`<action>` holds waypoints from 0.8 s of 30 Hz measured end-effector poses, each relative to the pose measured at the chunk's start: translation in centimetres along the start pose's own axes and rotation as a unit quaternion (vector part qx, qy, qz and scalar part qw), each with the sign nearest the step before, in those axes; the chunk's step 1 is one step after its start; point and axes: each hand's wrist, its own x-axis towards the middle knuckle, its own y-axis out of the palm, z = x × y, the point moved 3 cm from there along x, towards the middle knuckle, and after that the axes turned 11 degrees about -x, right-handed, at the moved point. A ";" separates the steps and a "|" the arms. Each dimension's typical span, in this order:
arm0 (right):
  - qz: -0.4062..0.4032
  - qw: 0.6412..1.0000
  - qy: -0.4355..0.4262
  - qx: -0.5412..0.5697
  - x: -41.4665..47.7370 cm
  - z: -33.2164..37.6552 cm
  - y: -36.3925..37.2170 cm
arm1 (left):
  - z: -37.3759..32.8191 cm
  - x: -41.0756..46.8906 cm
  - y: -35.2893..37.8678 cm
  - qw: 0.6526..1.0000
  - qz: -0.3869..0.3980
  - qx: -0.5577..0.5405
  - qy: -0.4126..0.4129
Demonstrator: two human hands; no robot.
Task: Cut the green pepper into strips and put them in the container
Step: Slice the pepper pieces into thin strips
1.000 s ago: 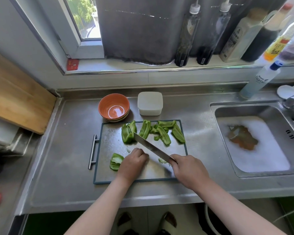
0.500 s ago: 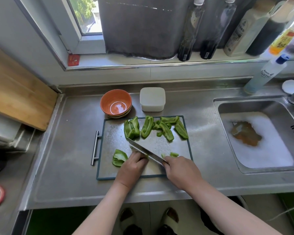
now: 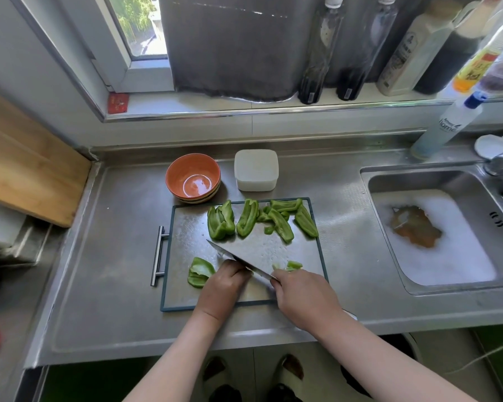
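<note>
Status: cutting stage, transfer not started.
- Green pepper pieces (image 3: 247, 217) are piled at the 12 to 1 o'clock end of the cutting board (image 3: 169, 256). They're broad slabs, so I judge they need more slicing.
- One more pepper chunk (image 3: 199, 271) sits at 8 o'clock, touching the left hand (image 3: 224, 285). Small offcuts (image 3: 294, 265) are at 4 o'clock.
- White container (image 3: 256, 169) is just past the board at 12. No green visible in it, and it looks lidded.
- Orange bowl (image 3: 192, 177) is at 11.
- Piled pieces mostly run 12–6, the right-hand ones tilt 11–5, and one lies roughly 9–3.
- Right hand (image 3: 302, 297) is wrapped around the handle of the knife (image 3: 238, 256). Blade's long axis runs 10–4, tip toward 10.
- Left hand's fingers are curled, knuckles against the blade. Can't tell what's under them.
</note>
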 end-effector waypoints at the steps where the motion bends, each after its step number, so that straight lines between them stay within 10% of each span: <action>1: 0.002 1.000 0.003 0.003 0.0 0.0 0.1 | 0.0 0.1 0.0 1.000 0.002 -0.002 -0.002; 24: 0.059 0.997 -0.009 0.040 3.0 0.2 1.2 | -0.2 0.2 -0.3 1.000 -0.019 -0.018 0.002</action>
